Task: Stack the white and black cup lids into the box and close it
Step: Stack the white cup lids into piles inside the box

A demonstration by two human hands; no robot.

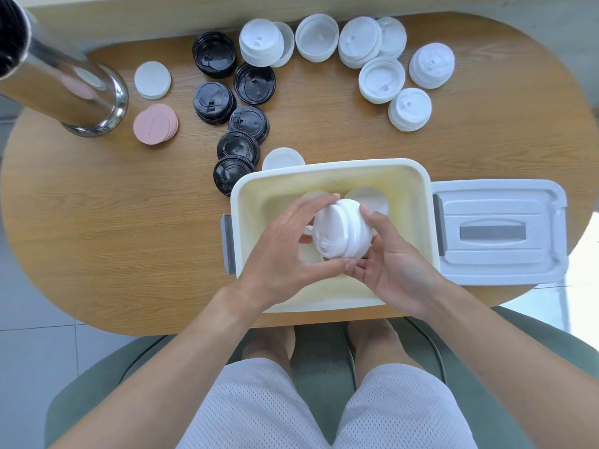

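A stack of white lids [340,233] is held over the open box [334,171], pinched between the left hand [285,251] from its left and the right hand [389,270] cupping it from beneath. A few white lids appear to lie inside. Judged early: black lids [227,105] and white lids [382,79] await on the table [324,131]; the box lid [499,231] lies beside, off.

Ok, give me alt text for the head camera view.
Both hands, left hand and right hand, hold a stack of white lids over an open box. Its grey box lid lies beside it; black lids and white lids wait on the wooden table.
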